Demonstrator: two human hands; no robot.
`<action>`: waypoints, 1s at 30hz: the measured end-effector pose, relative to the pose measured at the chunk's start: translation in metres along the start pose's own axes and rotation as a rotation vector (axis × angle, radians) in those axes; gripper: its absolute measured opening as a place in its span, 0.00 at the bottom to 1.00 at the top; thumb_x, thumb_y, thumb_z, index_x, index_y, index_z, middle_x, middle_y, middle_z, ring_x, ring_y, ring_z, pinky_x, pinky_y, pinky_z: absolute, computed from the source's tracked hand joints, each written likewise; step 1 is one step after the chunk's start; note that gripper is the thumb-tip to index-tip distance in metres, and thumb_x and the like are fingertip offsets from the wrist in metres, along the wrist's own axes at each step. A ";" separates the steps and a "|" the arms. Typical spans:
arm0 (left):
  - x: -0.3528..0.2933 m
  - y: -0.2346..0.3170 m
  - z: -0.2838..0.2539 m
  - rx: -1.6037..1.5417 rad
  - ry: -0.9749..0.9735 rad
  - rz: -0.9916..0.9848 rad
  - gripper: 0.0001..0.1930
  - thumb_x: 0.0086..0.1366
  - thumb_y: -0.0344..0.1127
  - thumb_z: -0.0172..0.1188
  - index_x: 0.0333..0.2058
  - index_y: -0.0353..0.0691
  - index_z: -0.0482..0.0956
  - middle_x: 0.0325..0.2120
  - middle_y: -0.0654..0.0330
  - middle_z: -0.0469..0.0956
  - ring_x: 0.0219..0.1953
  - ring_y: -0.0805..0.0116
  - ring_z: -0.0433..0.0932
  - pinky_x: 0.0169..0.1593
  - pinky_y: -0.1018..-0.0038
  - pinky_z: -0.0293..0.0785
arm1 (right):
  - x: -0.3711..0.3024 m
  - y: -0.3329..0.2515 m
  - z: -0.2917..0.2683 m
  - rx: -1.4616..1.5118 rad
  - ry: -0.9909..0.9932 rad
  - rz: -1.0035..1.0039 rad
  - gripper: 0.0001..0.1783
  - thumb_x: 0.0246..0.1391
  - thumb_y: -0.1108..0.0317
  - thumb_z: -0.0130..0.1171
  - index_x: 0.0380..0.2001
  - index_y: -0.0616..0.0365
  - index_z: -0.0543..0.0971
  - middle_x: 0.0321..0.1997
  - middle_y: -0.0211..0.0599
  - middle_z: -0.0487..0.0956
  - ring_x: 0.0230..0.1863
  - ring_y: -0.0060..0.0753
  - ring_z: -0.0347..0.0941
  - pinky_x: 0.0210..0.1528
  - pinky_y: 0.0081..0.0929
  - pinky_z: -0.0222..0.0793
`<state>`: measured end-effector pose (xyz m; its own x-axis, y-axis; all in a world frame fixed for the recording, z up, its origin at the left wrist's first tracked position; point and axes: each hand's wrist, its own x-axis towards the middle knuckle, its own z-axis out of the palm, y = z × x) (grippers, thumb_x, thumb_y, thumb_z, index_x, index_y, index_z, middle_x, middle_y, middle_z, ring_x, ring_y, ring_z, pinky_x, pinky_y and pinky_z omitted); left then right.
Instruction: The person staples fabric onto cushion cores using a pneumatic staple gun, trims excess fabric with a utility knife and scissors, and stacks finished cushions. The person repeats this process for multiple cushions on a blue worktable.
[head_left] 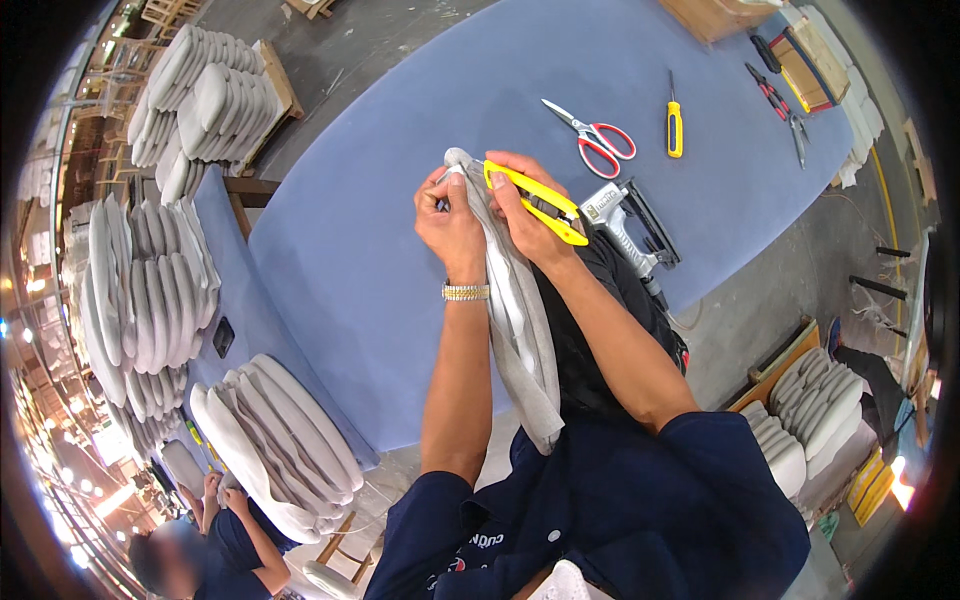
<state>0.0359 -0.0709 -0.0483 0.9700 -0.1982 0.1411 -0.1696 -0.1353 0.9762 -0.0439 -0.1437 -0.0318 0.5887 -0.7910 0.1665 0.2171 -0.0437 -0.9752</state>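
A grey upholstered cushion (530,360) with a white strip along its side stands on edge between my forearms, its far end at my fingers. My left hand (452,222) pinches the cushion's cover near that far end, fingers closed. In my right hand (530,215) is a yellow utility knife (540,203), its front end against the cushion's edge beside my left fingers. The blade itself is too small to make out. Just right of my right hand lies a silver and black staple gun (632,228) on the blue-covered table (350,270).
Farther up the table lie red-handled scissors (597,140), a yellow-handled screwdriver (674,125), pliers (780,105) and a wooden box (808,65). Stacked grey cushions (275,440) stand at the left, near a phone (223,338). Another person (225,540) works at lower left.
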 end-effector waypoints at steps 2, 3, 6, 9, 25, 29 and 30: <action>0.001 -0.004 -0.003 -0.018 -0.003 -0.022 0.10 0.68 0.33 0.66 0.31 0.32 0.81 0.49 0.50 0.82 0.51 0.62 0.80 0.57 0.66 0.74 | 0.002 -0.004 0.004 -0.023 -0.006 -0.011 0.14 0.67 0.68 0.59 0.53 0.59 0.80 0.34 0.28 0.82 0.31 0.15 0.74 0.35 0.19 0.73; 0.001 -0.006 -0.004 -0.027 -0.006 -0.033 0.10 0.69 0.34 0.67 0.31 0.32 0.82 0.49 0.50 0.82 0.52 0.63 0.80 0.57 0.67 0.74 | 0.004 -0.006 0.004 -0.021 -0.025 0.003 0.14 0.66 0.68 0.60 0.52 0.60 0.81 0.37 0.31 0.83 0.34 0.18 0.77 0.38 0.20 0.74; 0.001 -0.005 -0.006 -0.056 -0.022 -0.054 0.12 0.69 0.35 0.67 0.31 0.32 0.82 0.49 0.50 0.82 0.51 0.64 0.80 0.56 0.68 0.74 | 0.008 -0.009 0.001 -0.046 -0.067 0.014 0.13 0.63 0.69 0.61 0.49 0.61 0.82 0.42 0.38 0.86 0.39 0.26 0.82 0.44 0.25 0.77; 0.002 -0.005 -0.005 -0.075 -0.030 -0.066 0.12 0.69 0.36 0.67 0.31 0.33 0.82 0.49 0.50 0.82 0.51 0.64 0.79 0.56 0.68 0.74 | 0.012 -0.007 -0.002 -0.122 -0.092 -0.079 0.13 0.61 0.70 0.62 0.49 0.61 0.82 0.44 0.41 0.86 0.41 0.33 0.84 0.45 0.27 0.78; 0.005 -0.007 -0.003 -0.130 -0.069 -0.112 0.10 0.70 0.34 0.66 0.33 0.33 0.82 0.52 0.50 0.80 0.53 0.64 0.78 0.58 0.68 0.74 | 0.018 -0.008 0.000 -0.201 -0.133 -0.049 0.12 0.60 0.70 0.61 0.47 0.56 0.81 0.36 0.41 0.84 0.34 0.40 0.83 0.37 0.30 0.76; 0.005 -0.006 -0.004 -0.152 -0.065 -0.121 0.11 0.70 0.36 0.66 0.32 0.33 0.82 0.51 0.52 0.81 0.51 0.66 0.79 0.56 0.69 0.74 | 0.014 -0.009 -0.002 -0.242 -0.131 -0.054 0.11 0.60 0.70 0.61 0.47 0.56 0.81 0.34 0.40 0.84 0.32 0.38 0.82 0.36 0.30 0.76; 0.005 -0.005 -0.004 -0.155 -0.067 -0.119 0.11 0.70 0.36 0.66 0.32 0.33 0.82 0.51 0.52 0.81 0.51 0.66 0.79 0.56 0.70 0.74 | 0.012 -0.007 -0.002 -0.239 -0.125 -0.080 0.11 0.60 0.70 0.61 0.47 0.56 0.81 0.34 0.40 0.84 0.32 0.38 0.82 0.36 0.30 0.76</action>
<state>0.0426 -0.0675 -0.0517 0.9669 -0.2546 0.0172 -0.0208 -0.0114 0.9997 -0.0399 -0.1545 -0.0233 0.6722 -0.6982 0.2463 0.0853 -0.2574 -0.9625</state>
